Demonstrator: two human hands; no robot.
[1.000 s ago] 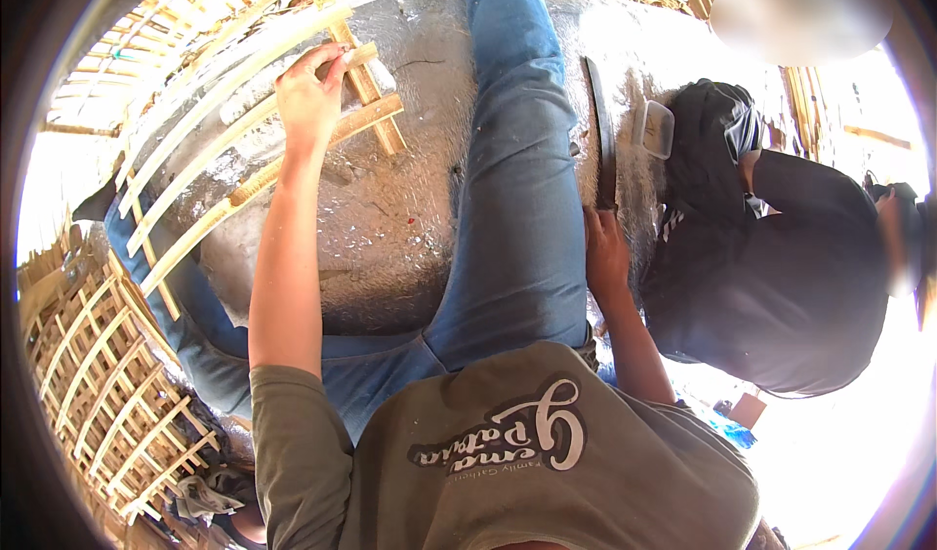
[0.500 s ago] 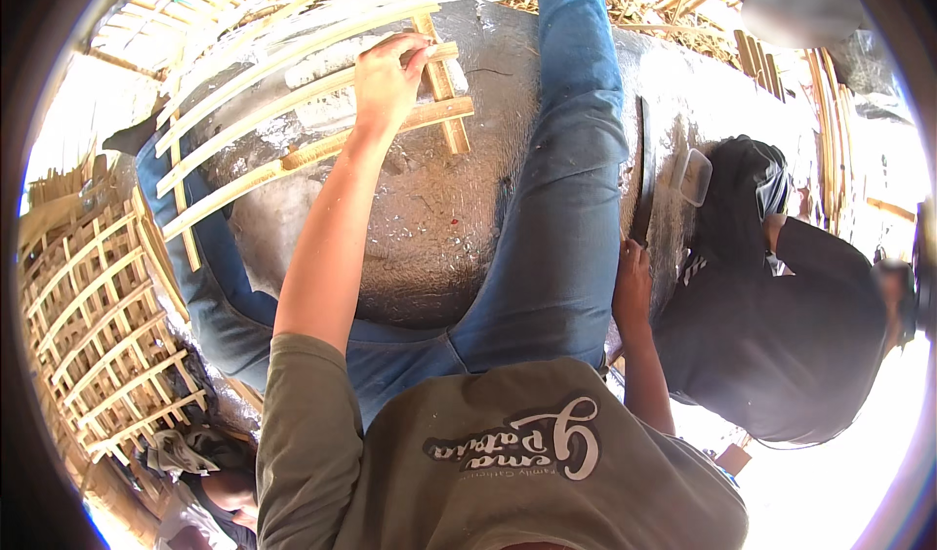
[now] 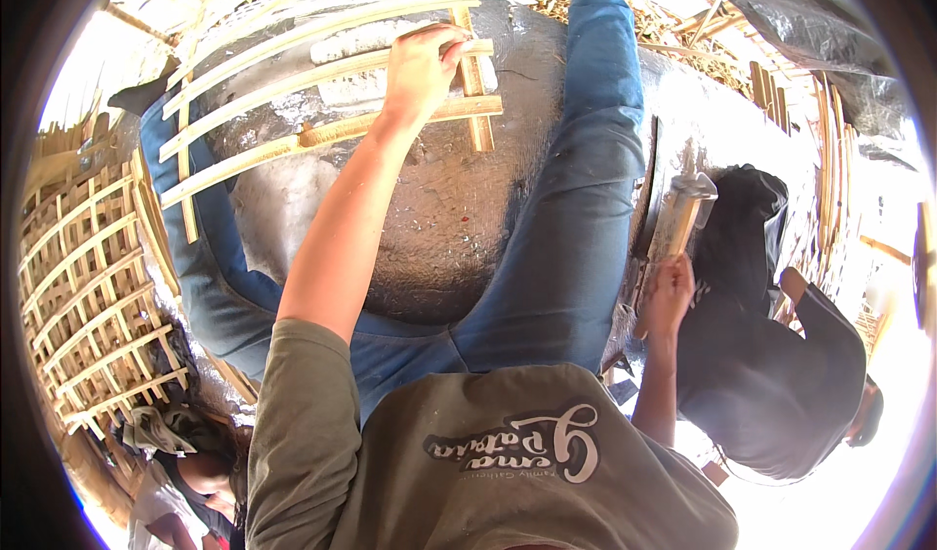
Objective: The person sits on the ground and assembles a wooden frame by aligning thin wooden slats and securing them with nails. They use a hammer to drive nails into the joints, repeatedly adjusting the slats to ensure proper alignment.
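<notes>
A frame of split bamboo slats lies across my lap and the floor between my spread legs. Near its right end, my left hand is closed in a pinch at the crossing of a long slat and the cross slat. Anything small between those fingertips is hidden. On the right, beside my thigh, my right hand is wrapped round the wooden handle of what looks like a hammer, its greyish head pointing away from me. A dark flat strip lies between my leg and that tool.
A person in black clothing crouches close on my right. Woven bamboo panels stand at the left, with part of another person below them. Bamboo scraps lie beyond my foot; dark plastic sheeting hangs at the far right.
My right hand, low by the dark strip before, now grips the hammer-like tool in raised view. My left hand keeps its pinch. The person in black has shifted.
</notes>
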